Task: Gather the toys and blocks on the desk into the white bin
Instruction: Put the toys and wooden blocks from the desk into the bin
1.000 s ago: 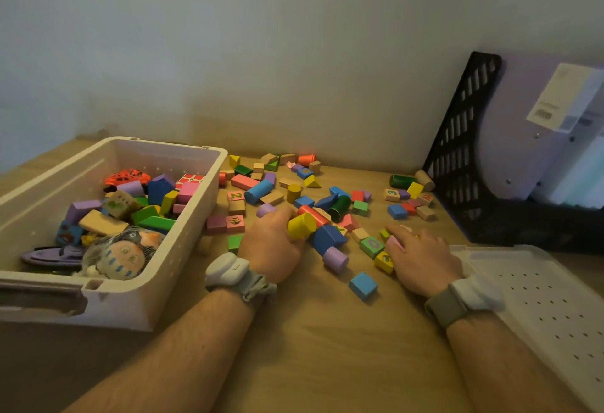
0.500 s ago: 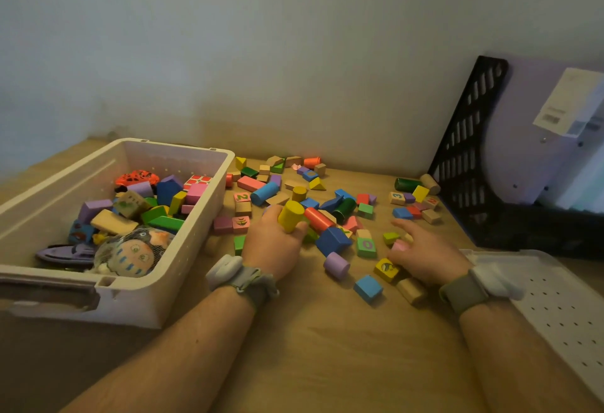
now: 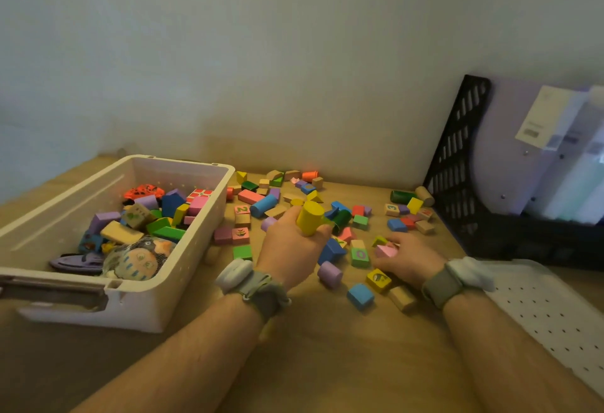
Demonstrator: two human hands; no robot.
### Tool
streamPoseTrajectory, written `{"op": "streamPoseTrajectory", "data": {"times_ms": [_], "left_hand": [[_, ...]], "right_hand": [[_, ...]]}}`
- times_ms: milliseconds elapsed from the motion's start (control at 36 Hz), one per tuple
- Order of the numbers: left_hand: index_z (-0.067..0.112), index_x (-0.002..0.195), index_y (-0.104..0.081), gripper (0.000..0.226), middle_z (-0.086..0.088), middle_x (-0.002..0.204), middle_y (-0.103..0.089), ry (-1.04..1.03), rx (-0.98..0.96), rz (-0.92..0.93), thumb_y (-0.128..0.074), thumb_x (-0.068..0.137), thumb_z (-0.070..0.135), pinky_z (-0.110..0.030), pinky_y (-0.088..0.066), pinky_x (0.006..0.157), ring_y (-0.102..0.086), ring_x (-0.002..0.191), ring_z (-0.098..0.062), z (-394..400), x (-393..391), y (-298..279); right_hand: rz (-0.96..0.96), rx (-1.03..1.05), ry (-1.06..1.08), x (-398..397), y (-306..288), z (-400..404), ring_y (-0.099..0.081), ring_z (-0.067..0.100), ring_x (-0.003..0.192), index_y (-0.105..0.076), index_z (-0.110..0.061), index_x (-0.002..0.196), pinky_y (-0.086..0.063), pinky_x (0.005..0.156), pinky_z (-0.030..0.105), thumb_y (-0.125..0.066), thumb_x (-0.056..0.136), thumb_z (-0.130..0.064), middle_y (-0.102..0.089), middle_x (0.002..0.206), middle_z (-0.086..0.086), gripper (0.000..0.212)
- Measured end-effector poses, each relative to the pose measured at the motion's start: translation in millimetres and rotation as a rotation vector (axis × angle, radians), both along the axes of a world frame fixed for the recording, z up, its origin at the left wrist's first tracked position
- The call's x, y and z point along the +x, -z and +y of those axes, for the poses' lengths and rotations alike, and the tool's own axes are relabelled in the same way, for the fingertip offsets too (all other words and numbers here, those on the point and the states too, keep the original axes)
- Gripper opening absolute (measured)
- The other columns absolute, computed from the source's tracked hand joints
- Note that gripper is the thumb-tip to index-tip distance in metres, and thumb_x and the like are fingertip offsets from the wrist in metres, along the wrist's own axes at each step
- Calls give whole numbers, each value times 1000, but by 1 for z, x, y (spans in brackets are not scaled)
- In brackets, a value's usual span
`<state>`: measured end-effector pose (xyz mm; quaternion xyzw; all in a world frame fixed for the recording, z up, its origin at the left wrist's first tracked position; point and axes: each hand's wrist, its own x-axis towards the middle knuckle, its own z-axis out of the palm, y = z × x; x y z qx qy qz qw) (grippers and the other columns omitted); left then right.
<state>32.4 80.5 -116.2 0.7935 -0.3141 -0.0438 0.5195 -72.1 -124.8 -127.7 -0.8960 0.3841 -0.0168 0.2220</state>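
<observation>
Your left hand (image 3: 291, 251) is wrapped around a yellow cylinder (image 3: 310, 218), lifted just clear of the counter (image 3: 327, 363) with the block poking up out of your fist, long axis roughly upright and leaning a bit toward 1 o'clock. The white bin (image 3: 183, 269) sits at about 9 o'clock from that hand, near wall just beside your wrist, so the left hand is clearly the closer one for the drop. I'd guess it's a short sideways swing over the rim, and that's the only thing to clear. The bin already holds a pile of blocks and a few toys.

Your right hand (image 3: 410, 260) is down on the counter at around 3 o'clock from the left, fingers curled onto a pink block (image 3: 386, 251). Looks like a pinch, though I can't tell how firm it is. It's well apart from the bin, with the left arm in between.

Lots of blocks are scattered from 11 to 2 o'clock, including a purple cylinder (image 3: 330, 274) lying between your hands.
</observation>
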Motion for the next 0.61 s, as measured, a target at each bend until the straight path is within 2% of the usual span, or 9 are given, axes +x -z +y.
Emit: {"op": "streamPoseTrajectory", "data": {"times_ms": [83, 167, 250, 306, 361, 417, 472, 528, 611], "left_hand": [[27, 85, -53, 14, 3, 76, -60, 48, -75, -45, -62, 86, 37, -28, -50, 60, -59, 69, -11, 3, -6, -20], [28, 83, -54, 14, 7, 73, -60, 56, -125, -106, -63, 85, 39, -22, -42, 56, -57, 64, -6, 12, -5, -47], [22, 80, -54, 17, 1, 68, -61, 38, -152, -121, -62, 86, 36, -25, -46, 51, -58, 58, -9, 26, 3, -72], [20, 77, -53, 19, 1, 62, -57, 18, -190, -116, -63, 86, 33, -18, -42, 44, -54, 48, -4, 39, 13, -84], [19, 73, -52, 20, 2, 59, -55, -19, -196, -150, -63, 86, 31, -23, -41, 46, -51, 47, -6, 52, 24, -91], [18, 74, -53, 20, 1, 61, -56, -72, -155, -178, -63, 85, 31, -28, -43, 53, -53, 53, -12, 70, 42, -96], [18, 74, -53, 20, 1, 64, -57, -138, -56, -201, -64, 85, 31, -30, -43, 57, -56, 59, -17, 88, 65, -99], [18, 71, -52, 23, 0, 63, -59, -206, 67, -207, -65, 85, 32, -31, -45, 59, -59, 63, -23, 111, 93, -99], [15, 69, -55, 25, -2, 59, -59, -281, 231, -177, -64, 86, 30, -26, -40, 51, -56, 55, -19, 142, 131, -94]], "right_hand": [[-191, 176, 39, -5, -4, 5, -57, 13, 96, -38, -27, 145, -53, 80, 32, -74, 80, -37, -53, 125, -1, 75], [-369, 249, 8, -1, -17, 19, -53, 15, 97, -37, -25, 146, -47, 74, 30, -74, 82, -34, -52, 135, 6, 75], [-550, 392, -56, 14, -40, 48, -54, 13, 62, -40, -25, 145, -41, 43, 21, -74, 83, -32, -60, 111, 10, 71], [-641, 558, -114, 30, -56, 75, -53, 8, 49, -45, -22, 141, -36, 35, 16, -73, 84, -27, -61, 92, 7, 63], [-714, 737, -182, 47, -72, 103, -49, 6, 40, -52, -18, 131, -35, 34, 17, -72, 86, -23, -60, 71, 0, 50], [-744, 846, -270, 66, -85, 129, -43, 12, 40, -56, -17, 125, -33, 36, 22, -71, 86, -24, -53, 60, -1, 42], [-728, 892, -327, 82, -93, 151, -37, 13, 39, -58, -17, 119, -31, 38, 21, -71, 85, -27, -48, 57, 0, 37], [-694, 878, -341, 100, -98, 174, -40, 12, 38, -58, -17, 118, -32, 40, 21, -71, 84, -30, -50, 55, -3, 39], [-677, 892, -325, 128, -104, 204, -45, 10, 43, -54, -13, 127, -35, 41, 22, -70, 84, -34, -52, 66, 1, 51]]}}
